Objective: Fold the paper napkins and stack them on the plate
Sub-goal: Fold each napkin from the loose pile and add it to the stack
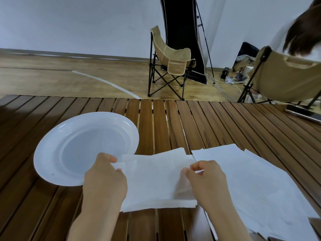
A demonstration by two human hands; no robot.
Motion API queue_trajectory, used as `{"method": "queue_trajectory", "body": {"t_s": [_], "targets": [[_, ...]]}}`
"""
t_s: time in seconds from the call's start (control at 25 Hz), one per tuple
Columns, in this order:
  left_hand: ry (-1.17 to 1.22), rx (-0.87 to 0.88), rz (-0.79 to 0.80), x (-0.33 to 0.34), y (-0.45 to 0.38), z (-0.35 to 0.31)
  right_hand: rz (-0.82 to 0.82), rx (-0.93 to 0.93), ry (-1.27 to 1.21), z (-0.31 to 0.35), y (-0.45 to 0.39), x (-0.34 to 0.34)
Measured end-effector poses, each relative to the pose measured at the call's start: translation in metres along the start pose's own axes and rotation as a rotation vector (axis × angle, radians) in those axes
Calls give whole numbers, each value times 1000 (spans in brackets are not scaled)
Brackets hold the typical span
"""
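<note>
Both hands, left hand [106, 173] and right hand [205, 178], pinch 1 folded napkin [156, 180]; plate [52, 145] bare, loose napkins [251, 171] left.

A white plate [73, 136] stands on a table of brown wooden slats [199, 122]. Just right of it lies a folded napkin [156, 180]; its left edge reaches over the rim of the plate. The left hand [106, 174] pinches the left edge of the napkin, and the right hand [203, 178] pinches its right part. More napkins [251, 171] lie spread to the right. Behind the table stand two folding chairs [172, 63], and a phone [304, 113] lies at the far right edge.
</note>
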State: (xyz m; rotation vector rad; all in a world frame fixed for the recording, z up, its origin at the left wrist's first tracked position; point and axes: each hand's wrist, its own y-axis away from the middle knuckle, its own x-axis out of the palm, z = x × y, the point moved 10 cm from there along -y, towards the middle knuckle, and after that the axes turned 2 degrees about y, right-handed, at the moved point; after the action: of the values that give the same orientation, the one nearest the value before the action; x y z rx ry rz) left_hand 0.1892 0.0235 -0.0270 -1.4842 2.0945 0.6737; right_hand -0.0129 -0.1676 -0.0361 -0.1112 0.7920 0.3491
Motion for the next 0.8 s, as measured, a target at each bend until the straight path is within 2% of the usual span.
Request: {"method": "queue_trajectory", "body": {"t_s": [0.16,0.28,0.44,0.64,0.8], "targets": [[134,90,-133,-18,2,-15,4,51,-2,-6,-1,-12],[150,148,-162,-17,1,-21,51,112,34,-13,1,-10],[47,150,-114,-5,-4,-15,67,108,55,-12,2,-6],[-189,112,30,19,-4,-13,66,49,46,-5,3,-4],[-178,75,72,23,-3,-13,65,39,23,-5,0,-2]]}}
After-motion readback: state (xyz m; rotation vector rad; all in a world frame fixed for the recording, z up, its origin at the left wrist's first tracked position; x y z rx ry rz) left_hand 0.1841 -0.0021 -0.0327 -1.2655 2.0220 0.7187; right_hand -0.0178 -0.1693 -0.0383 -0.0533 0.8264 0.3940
